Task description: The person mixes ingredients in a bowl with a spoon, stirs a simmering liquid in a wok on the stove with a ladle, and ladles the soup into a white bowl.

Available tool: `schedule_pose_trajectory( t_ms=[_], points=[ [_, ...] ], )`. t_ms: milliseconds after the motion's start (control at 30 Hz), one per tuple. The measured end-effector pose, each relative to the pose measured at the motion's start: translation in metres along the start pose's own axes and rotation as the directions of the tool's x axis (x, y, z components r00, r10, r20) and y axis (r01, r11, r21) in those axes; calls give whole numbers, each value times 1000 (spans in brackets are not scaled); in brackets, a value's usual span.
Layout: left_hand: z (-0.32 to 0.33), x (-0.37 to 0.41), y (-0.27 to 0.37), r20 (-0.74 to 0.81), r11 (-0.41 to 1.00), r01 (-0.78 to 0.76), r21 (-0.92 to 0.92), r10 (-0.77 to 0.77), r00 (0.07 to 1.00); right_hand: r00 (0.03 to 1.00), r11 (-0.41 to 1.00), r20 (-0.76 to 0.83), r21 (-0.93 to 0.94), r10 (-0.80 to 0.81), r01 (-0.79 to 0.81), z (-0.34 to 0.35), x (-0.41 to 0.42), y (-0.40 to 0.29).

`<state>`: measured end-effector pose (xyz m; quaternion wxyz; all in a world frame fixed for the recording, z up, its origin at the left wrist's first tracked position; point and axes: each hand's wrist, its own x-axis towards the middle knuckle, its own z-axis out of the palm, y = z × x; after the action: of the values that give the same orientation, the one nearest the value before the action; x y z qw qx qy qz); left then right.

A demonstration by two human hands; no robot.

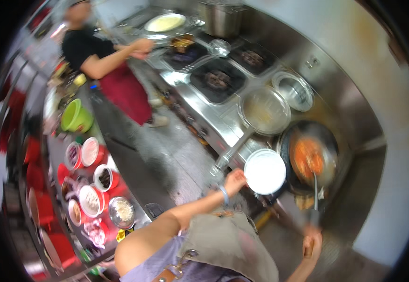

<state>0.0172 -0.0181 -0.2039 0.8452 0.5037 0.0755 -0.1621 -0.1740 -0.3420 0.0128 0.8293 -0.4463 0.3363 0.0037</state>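
Observation:
My left hand (235, 180) grips the near left rim of a round white dish (265, 171), held level beside a black wok (333, 141). Orange-red food in sauce (307, 157) lies in the wok. My right hand (312, 241) is closed around the wooden handle of a long metal ladle or turner (316, 192), whose head rests in the sauce. A large strainer with a long handle (264, 111) lies on the steel stove behind the dish, with a metal basin (293, 91) beyond it.
A co-worker in a dark red apron (125, 91) stands at the far left of the stove. Open burners (218, 80), a tall steel pot (222, 17) and a ladle (219, 47) are farther along. The left counter carries a green bucket (76, 116), several tubs and a metal bowl (121, 212).

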Motion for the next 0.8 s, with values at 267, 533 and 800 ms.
schedule_pose_trajectory(
  t_ms=[267, 533, 800],
  points=[
    [21, -8, 28, -11, 985, 164, 52, -163, 987, 999, 997, -33, 77, 18, -15, 18, -11, -19],
    [19, -4, 27, 26, 983, 159, 96, -162, 986, 998, 996, -49, 86, 37, -33, 20, -31, -23],
    [23, -3, 36, 13, 982, 141, 123, -144, 990, 998, 997, -56, -62, 43, -46, 51, -67, -34]
  ],
)
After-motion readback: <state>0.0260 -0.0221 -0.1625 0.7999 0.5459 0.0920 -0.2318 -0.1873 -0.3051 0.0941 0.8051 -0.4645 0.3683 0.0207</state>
